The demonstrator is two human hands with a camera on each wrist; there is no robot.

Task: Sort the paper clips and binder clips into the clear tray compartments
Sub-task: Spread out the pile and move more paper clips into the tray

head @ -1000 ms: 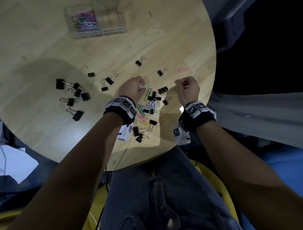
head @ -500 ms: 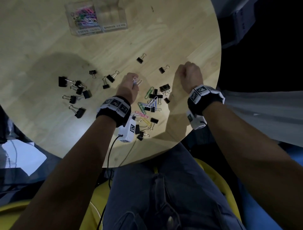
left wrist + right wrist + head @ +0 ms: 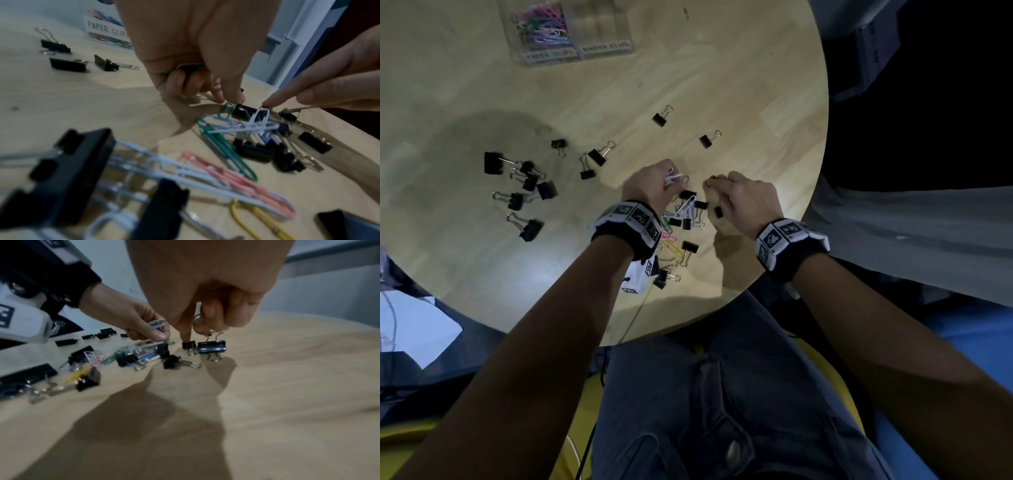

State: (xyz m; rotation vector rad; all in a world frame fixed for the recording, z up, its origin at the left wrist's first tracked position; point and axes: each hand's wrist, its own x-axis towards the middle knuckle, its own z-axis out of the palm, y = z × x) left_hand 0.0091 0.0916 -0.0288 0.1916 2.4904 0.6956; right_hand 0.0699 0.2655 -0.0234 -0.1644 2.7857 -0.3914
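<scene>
Round wooden table [image 3: 739, 78] carries the clear tray [image 3: 571, 54] at its far edge, well apart from the mixed clip pile [image 3: 681, 219] between my wrists. My left hand [image 3: 650, 186] pinches gathered paper clips [image 3: 673, 175] beside that pile. My right hand [image 3: 746, 202] grips a binder clip [image 3: 211, 346] by its wire loops, hanging below my fingertips; the tray lies far forward-left.

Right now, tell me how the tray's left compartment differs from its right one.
The left compartment holds a heap of coloured paper clips; the right compartment shows no clips inside. The left compartment's label reads PAPER CLIPS; the right compartment's label reads BINDER CLIPS. Both are clear-walled halves of one tray, side by side at the far side of the table.
</scene>
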